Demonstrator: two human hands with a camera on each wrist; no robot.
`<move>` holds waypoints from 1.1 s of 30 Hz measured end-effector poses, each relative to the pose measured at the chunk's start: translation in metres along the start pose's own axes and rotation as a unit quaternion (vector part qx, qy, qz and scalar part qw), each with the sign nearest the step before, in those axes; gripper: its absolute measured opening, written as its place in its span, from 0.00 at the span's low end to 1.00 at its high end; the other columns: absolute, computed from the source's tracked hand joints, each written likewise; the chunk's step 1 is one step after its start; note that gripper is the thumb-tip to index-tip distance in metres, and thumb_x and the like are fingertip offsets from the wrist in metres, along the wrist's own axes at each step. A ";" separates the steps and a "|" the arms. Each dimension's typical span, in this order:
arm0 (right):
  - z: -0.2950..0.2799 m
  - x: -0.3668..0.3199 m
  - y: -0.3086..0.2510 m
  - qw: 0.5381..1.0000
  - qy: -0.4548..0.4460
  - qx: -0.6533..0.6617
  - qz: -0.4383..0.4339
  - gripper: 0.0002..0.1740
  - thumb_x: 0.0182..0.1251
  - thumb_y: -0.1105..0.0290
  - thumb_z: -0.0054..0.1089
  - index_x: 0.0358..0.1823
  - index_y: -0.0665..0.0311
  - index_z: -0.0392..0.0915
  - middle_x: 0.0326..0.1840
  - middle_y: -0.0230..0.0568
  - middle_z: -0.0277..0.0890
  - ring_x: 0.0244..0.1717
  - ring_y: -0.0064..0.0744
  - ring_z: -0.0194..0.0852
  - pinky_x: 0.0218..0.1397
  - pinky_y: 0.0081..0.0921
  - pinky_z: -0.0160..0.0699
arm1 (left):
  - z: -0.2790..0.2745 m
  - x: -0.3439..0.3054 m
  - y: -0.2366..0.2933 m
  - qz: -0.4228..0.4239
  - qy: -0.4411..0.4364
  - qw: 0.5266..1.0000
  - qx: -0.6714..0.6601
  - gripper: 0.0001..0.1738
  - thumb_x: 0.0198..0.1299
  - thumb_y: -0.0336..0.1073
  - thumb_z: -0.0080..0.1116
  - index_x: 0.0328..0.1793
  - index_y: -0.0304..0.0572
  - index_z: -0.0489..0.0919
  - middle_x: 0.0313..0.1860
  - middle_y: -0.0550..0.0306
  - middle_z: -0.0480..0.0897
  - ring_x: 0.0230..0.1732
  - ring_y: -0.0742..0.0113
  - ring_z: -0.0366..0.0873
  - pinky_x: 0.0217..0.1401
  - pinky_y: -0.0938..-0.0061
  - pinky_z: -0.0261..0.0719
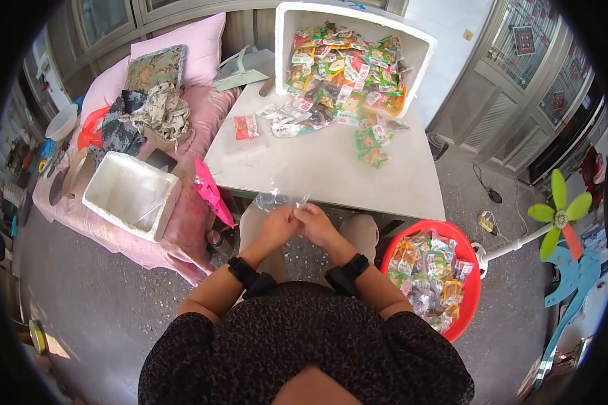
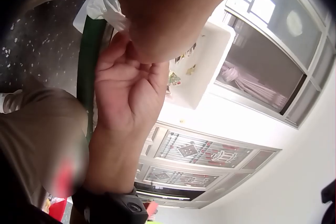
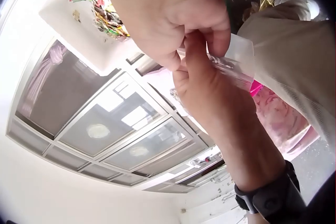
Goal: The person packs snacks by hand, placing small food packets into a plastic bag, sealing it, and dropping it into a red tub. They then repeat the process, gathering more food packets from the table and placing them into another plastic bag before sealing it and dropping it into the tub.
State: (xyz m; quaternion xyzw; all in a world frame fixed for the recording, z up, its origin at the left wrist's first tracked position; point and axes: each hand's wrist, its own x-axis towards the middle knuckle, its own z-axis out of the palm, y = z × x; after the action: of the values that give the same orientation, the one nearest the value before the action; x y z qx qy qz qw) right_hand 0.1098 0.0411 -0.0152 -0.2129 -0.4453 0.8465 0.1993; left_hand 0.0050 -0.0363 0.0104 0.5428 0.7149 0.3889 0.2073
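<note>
My left hand and right hand meet over my lap at the front edge of the white table. Between them they pinch a clear plastic bag, which spreads out past the fingertips toward the table edge. In the right wrist view the clear bag sticks out beside the bunched fingers. The left wrist view shows its whitish film partly behind the near hand. Small packaged snacks lie farther back on the table, with a red-and-white packet to the left.
A foam box tipped toward me spills snack packets at the table's back. To my right a red basin holds more packets, near a fan. Another foam box sits on the pink bed at left, near a bright pink bag.
</note>
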 end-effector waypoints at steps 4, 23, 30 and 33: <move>0.007 0.005 0.008 0.999 0.042 -0.005 -0.010 0.07 0.59 0.66 0.47 0.29 0.60 0.68 0.29 0.31 0.69 0.30 0.21 0.67 0.31 0.20 0.70 | 0.006 0.005 -0.008 0.008 0.040 0.998 0.045 0.10 0.49 0.38 0.46 0.27 0.38 0.71 0.27 0.44 0.74 0.33 0.48 0.72 0.33 0.60 0.68; 0.004 0.001 -0.003 0.999 0.048 -0.005 -0.001 0.08 0.61 0.63 0.44 0.35 0.58 0.68 0.32 0.30 0.70 0.31 0.20 0.68 0.31 0.20 0.69 | -0.007 0.002 -0.010 -0.048 -0.103 0.988 -0.104 0.12 0.54 0.38 0.44 0.30 0.37 0.74 0.23 0.54 0.76 0.26 0.67 0.74 0.29 0.74 0.70; 0.012 0.005 0.001 0.999 0.013 -0.022 -0.029 0.08 0.60 0.65 0.45 0.33 0.61 0.67 0.28 0.32 0.69 0.29 0.20 0.67 0.29 0.19 0.69 | -0.007 -0.002 -0.008 -0.079 -0.076 0.991 -0.076 0.12 0.48 0.39 0.44 0.30 0.39 0.74 0.29 0.46 0.77 0.31 0.56 0.75 0.32 0.67 0.71; 0.016 0.007 0.003 0.998 0.030 -0.043 -0.039 0.06 0.61 0.68 0.44 0.33 0.63 0.67 0.29 0.34 0.69 0.29 0.22 0.69 0.29 0.20 0.71 | -0.003 -0.007 -0.007 -0.080 0.020 0.995 -0.059 0.11 0.46 0.38 0.45 0.30 0.39 0.73 0.30 0.45 0.76 0.33 0.54 0.74 0.34 0.66 0.71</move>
State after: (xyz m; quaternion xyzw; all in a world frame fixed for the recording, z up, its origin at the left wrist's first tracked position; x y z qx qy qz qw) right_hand 0.0947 0.0324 -0.0106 -0.2296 -0.4831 0.8114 0.2358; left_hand 0.0009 -0.0450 0.0060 0.4631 0.7360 0.4227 0.2552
